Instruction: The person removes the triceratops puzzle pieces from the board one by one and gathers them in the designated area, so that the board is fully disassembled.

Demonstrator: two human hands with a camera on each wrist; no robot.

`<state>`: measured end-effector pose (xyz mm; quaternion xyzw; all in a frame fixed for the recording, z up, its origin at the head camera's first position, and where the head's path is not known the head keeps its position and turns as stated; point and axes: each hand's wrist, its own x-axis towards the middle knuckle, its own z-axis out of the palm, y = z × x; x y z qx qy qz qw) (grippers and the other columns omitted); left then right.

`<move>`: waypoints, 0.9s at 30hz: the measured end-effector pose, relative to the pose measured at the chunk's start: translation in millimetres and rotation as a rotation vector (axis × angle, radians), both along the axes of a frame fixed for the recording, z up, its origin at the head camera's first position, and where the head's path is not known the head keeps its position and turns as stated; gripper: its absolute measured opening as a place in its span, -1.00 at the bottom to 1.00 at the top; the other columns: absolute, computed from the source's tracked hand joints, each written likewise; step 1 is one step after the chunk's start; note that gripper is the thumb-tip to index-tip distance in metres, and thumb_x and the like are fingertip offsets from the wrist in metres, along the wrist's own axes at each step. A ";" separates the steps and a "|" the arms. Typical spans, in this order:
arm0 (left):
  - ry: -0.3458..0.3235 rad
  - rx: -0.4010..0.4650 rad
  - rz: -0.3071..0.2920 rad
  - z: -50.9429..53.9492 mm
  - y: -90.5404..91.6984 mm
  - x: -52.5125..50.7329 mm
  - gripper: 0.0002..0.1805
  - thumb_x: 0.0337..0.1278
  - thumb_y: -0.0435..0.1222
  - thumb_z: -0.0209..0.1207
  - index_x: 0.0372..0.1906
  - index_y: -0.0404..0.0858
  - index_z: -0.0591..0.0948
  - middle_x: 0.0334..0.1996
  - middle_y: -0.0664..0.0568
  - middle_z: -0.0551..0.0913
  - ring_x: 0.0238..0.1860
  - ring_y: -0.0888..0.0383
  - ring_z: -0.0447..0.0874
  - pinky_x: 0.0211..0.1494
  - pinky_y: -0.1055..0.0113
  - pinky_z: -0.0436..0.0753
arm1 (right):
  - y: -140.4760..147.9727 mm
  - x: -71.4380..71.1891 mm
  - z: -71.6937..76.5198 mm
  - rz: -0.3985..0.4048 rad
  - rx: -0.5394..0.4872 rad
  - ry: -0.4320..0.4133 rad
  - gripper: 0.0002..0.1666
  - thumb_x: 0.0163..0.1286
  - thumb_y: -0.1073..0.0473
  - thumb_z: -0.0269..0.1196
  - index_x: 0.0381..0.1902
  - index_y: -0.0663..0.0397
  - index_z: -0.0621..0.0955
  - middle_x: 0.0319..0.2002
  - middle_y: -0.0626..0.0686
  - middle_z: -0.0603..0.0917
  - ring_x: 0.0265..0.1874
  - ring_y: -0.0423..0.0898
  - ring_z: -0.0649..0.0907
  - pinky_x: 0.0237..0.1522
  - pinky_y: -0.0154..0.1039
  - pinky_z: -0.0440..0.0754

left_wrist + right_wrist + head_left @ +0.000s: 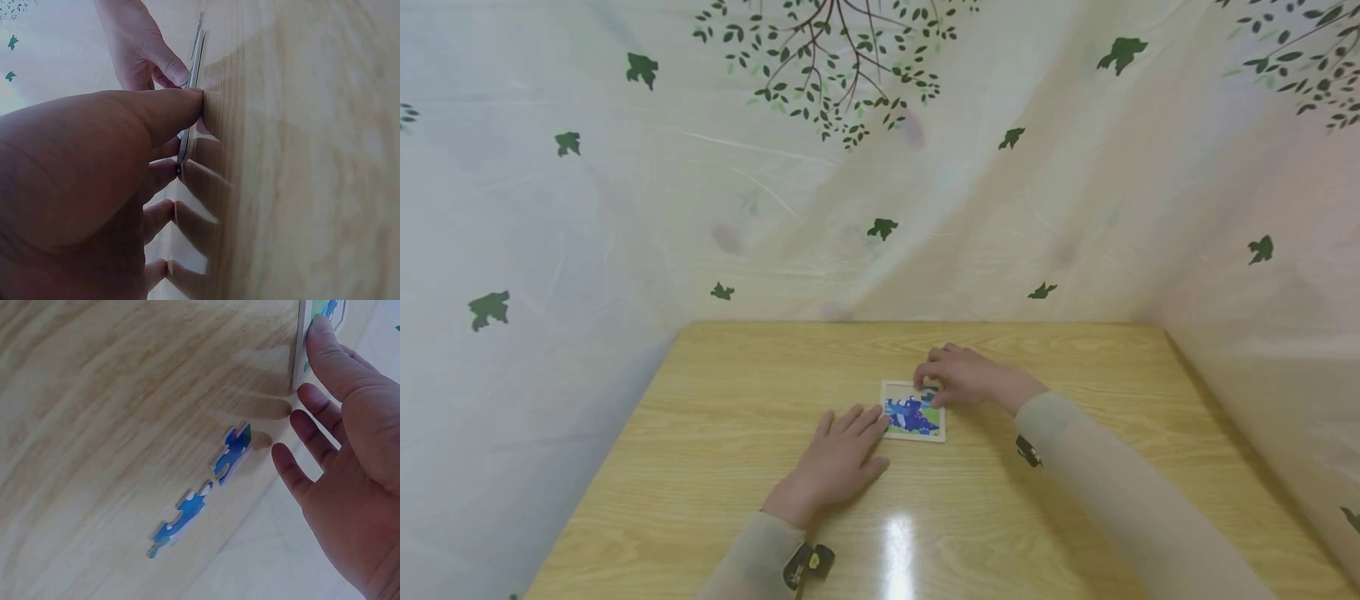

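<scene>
A small framed puzzle [942, 427] with a blue dinosaur picture lies flat on the table. My left hand [835, 462] is palm down with spread fingers, its fingertips touching the puzzle's left edge; in the left wrist view the left hand [81, 162] has its thumb at the edge too. Over the upper right corner, my right hand [964, 375] bends its thumb and fingers around a dark blue piece [929, 392], partly hidden. In the right wrist view the right hand [359, 425] has its thumb on the puzzle's face and its other fingers spread.
Two loose blue puzzle pieces, one [236, 449] nearer the right fingertips and another [182, 517] farther off, lie on the table in the right wrist view. Behind the wooden table [737, 358] hangs a pale curtain [790, 208] with green leaf prints; similar curtains stand at both sides.
</scene>
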<state>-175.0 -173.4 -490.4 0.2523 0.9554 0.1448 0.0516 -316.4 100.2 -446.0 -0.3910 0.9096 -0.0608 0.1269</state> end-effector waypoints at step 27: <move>0.014 -0.009 0.003 -2.8 1.3 -1.8 -0.27 0.72 0.07 0.09 0.74 -0.15 0.33 0.75 -0.05 0.21 0.75 -0.22 0.08 0.72 -0.41 -0.06 | -4.0 -1.7 1.2 -0.034 -0.019 -0.051 -0.54 0.44 -0.05 0.54 0.24 -0.28 0.68 0.07 -0.09 0.67 0.13 -0.04 0.58 0.27 0.04 0.63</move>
